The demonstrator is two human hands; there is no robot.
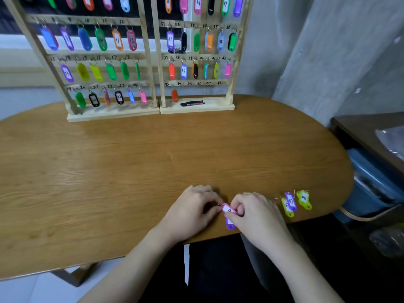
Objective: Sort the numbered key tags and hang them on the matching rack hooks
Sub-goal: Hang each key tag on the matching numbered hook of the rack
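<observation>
Nearing completion: I am pinching the pink tag (229, 209) between both hands (192, 212) (254, 213) near the table's front edge (131, 254), well short of the rack (197, 84); its hooks 44–48 are hanging empty.

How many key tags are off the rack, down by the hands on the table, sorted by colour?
Pink tag, held in both hands: 1
Purple tags: 2
Yellow-green tags: 2
Total: 5
</observation>
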